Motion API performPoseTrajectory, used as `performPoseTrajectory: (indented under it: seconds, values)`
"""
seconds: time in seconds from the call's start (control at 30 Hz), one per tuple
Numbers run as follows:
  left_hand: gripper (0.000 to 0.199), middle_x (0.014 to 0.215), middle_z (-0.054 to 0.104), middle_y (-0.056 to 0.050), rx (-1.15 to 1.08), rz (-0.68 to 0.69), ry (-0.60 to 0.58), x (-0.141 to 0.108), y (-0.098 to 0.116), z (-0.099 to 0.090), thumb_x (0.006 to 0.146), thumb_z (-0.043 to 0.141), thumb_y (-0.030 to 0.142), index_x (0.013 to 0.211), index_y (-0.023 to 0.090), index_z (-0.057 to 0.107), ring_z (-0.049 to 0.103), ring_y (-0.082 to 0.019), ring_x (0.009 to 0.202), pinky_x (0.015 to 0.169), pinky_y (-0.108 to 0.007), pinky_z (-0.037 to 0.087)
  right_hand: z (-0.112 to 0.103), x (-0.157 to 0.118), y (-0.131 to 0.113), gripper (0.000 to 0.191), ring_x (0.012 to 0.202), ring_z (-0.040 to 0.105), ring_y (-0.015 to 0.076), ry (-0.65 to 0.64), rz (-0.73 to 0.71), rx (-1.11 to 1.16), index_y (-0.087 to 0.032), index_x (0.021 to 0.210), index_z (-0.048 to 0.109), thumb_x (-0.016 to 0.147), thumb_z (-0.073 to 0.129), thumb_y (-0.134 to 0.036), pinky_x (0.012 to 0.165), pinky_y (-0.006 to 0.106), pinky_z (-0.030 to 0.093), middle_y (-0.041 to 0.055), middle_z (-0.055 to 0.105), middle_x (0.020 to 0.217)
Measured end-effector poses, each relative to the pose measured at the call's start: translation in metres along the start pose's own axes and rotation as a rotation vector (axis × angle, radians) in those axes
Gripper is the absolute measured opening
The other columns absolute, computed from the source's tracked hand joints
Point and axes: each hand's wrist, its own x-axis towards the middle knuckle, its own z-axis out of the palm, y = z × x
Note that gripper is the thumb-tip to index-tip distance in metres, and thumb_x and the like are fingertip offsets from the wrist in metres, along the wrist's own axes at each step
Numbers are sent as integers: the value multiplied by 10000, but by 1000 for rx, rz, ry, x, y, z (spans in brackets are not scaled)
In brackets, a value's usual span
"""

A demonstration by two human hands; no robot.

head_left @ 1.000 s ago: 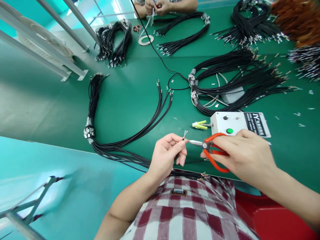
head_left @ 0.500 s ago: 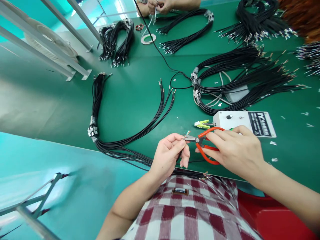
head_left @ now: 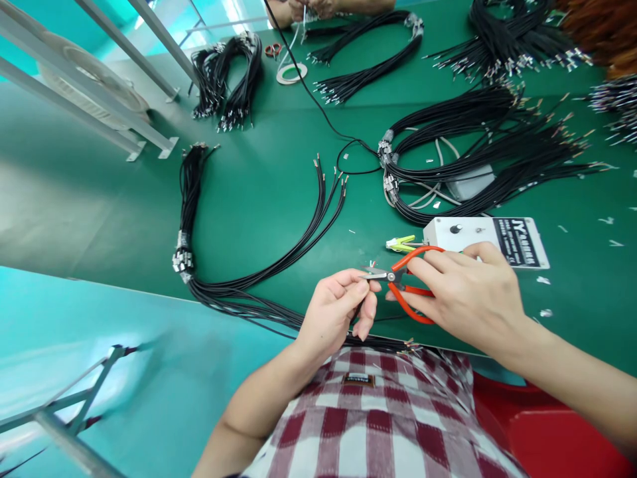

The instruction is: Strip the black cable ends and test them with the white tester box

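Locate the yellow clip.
In the head view, right of centre, the yellow clip sits at the white box's left side, above the orange scissors in the right hand.

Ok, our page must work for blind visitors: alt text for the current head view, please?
A right hand holds orange-handled scissors, blades close to the tip of a black cable pinched in the left hand, over a green table. Bundles of black cables, a white box and a yellow clip lie around; another person's hands show at the top edge.
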Motion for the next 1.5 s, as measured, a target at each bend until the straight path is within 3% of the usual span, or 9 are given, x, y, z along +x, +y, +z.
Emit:
performPoseTrajectory:
  seconds: [0.43, 0.63, 1.03, 1.23, 1.33, 1.5]
  values:
    - [245, 530, 575, 16, -21, -46, -18, 0, -5, -5, 831, 733, 356, 834, 121, 662, 402, -44, 321, 337, -183, 224, -2, 0, 2, 320, 619, 538, 169, -41, -35, 2, -182, 793, 627, 972, 522, -426, 709, 351, 224, 16, 629, 656]
    - [273, 510, 536, 23, -5, -34, 38, -2, -5, -4, 789, 770, 376, 806, 124, 666, 330, -25, 346, 356, -184, 156, 0, 2, 4, 362, 549, 516, 157, -63, -95, 62, -183, 781, 617, 975, 520, -472, 713, 345, 229, -5, 607, 607]
    - [268, 521, 520, 33, 19, -51, 22, -4, -5, -5, 822, 740, 371, 816, 119, 650, 325, -16, 354, 381, -185, 169, 0, 0, 3, 365, 468, 406, 142, -40, -101, 63, -189, 710, 594, 1001, 478, -375, 690, 333, 234, -18, 563, 543]
    - [313, 506, 555, 37, 7, 12, 52, 0, -2, -3, 749, 800, 380, 783, 142, 601, 380, -36, 311, 350, -174, 176, -2, -1, 8, 353, 515, 480, 129, 26, -118, 183, -194, 714, 596, 990, 509, -395, 715, 336, 252, -22, 619, 590]
    - [310, 517, 581, 33, 12, 7, 51, 2, -2, -2, 756, 799, 376, 782, 143, 596, 409, -44, 303, 336, -174, 213, -3, -3, 10, 381, 557, 534, 142, 45, -48, 93, -188, 737, 607, 981, 504, -462, 732, 356, 254, -4, 640, 627]
    - [321, 519, 589, 34, 14, 6, 61, 2, -5, 0, 748, 807, 373, 786, 137, 593, 414, -43, 299, 323, -169, 234, 0, -4, 8, 375, 572, 541, 152, 11, -51, 24, -188, 742, 602, 980, 504, -461, 727, 361, 248, -4, 617, 623]
